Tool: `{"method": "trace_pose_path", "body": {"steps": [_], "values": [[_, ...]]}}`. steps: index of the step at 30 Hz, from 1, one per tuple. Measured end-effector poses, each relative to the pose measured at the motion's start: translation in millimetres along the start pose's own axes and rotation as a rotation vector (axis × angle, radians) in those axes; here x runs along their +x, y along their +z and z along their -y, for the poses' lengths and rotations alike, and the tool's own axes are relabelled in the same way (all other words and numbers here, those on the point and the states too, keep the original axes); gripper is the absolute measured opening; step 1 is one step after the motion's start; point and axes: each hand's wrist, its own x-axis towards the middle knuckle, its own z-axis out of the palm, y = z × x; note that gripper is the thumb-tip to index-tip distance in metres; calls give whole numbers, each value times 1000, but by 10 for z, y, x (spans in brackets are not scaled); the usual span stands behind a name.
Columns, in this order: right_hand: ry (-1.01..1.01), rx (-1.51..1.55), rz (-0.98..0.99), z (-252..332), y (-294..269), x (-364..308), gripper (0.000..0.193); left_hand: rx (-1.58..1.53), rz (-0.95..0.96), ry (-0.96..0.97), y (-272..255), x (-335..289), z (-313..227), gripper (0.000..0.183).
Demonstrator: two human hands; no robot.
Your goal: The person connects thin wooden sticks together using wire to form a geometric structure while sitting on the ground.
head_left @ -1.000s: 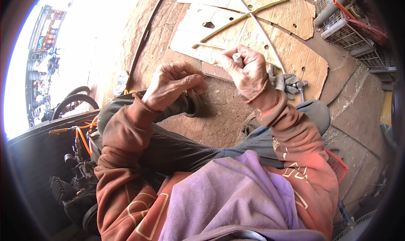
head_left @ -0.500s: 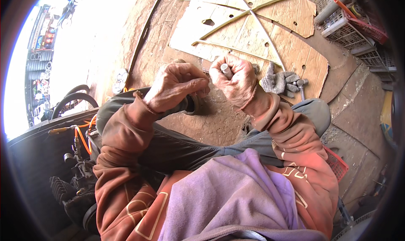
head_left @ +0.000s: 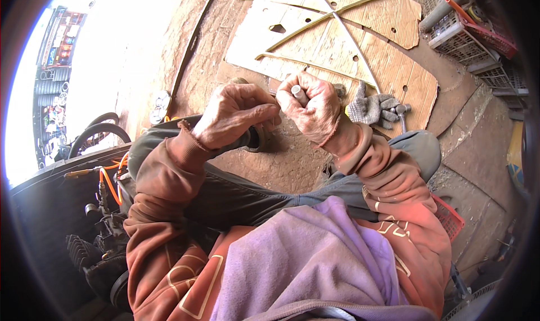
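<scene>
My right hand (head_left: 312, 107) is closed round a short grey cylindrical rod (head_left: 300, 95) whose blunt end sticks up out of the fist; its lower part is hidden. Close beside it, my left hand (head_left: 239, 114) is pinched, thumb against fingertips, and whatever lies between them is too small to make out. Both hands hang above my crossed legs, with a small gap between them. To the right of my right hand, grey knitted gloves (head_left: 368, 108) lie on the cardboard (head_left: 402, 76), and a hammer (head_left: 401, 114) rests beside them near my knee.
Thin strips (head_left: 304, 33) lie crossed on the cardboard ahead. Plastic crates (head_left: 458, 43) stack up at the far right. A dark machine (head_left: 107, 231) with an orange hose (head_left: 111, 186) stands at my left. Black tyres (head_left: 98, 135) stand beyond it.
My right hand has shifted very slightly to the left, and the rod tilts a little differently. My left hand keeps its pinch almost in place.
</scene>
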Motion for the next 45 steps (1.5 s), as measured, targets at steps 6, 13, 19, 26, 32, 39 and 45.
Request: {"method": "trace_pose_path", "body": {"steps": [6,13,19,26,32,39,45], "values": [[-8,29,-26,-50,26,-19,7,-14,17,-4,-9,8,18,19],[-129,-16,-103,-83,-47,40,9,74,-30,-63,-18,-29,-18,25],[-169,-68,-262,-30,-392,229,9,471,-90,-139,-67,-27,-39,31],[-150,-557,-2,22,-301,115,7,48,-113,-81,-89,-17,53,17],[-76,-266,-20,-29,-185,75,4,47,-87,1,-51,14,44,14],[23,-140,-21,115,-139,45,5,22,-96,3,-43,-4,50,15],[29,-52,-38,99,-67,25,5,-2,-72,-10,-73,-46,-1,17]]}}
